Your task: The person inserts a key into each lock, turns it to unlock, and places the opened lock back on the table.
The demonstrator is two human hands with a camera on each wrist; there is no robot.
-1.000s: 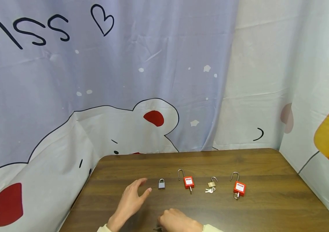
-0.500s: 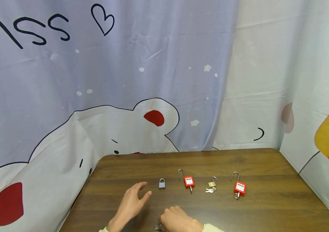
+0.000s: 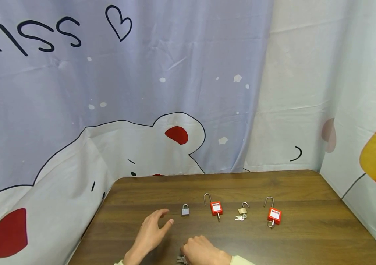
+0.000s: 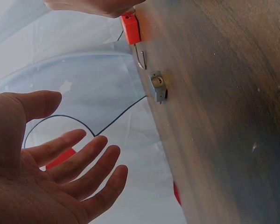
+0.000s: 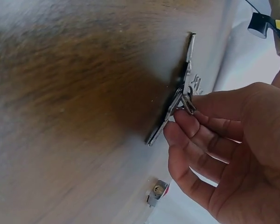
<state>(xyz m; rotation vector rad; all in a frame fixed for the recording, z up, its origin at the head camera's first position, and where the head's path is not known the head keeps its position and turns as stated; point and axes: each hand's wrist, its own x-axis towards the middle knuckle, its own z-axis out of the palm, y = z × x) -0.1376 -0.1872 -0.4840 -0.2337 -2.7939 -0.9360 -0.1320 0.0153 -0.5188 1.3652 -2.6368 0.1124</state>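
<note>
My right hand (image 3: 204, 251) is low over the near part of the table. Between its thumb and fingers it pinches a metal ring (image 5: 188, 104) with several keys (image 5: 189, 60), which spread along the tabletop in the right wrist view. The head view shows only part of these keys beside the hand. My left hand (image 3: 151, 232) hovers with parted, relaxed fingers and holds nothing. Just beyond it stands a small grey padlock (image 3: 185, 211), its shackle closed; the left wrist view shows the keyhole of that grey padlock (image 4: 157, 84).
Farther right lie a red padlock (image 3: 216, 208) with raised shackle and a key in it, a small brass padlock (image 3: 242, 211) with keys beside it, and another red padlock (image 3: 275, 215) with raised shackle. A printed curtain (image 3: 227, 73) hangs behind the wooden table (image 3: 307, 243).
The keys at my right hand have turned slightly and show a bit more. Both hands stay almost in place, and the padlocks have not moved.
</note>
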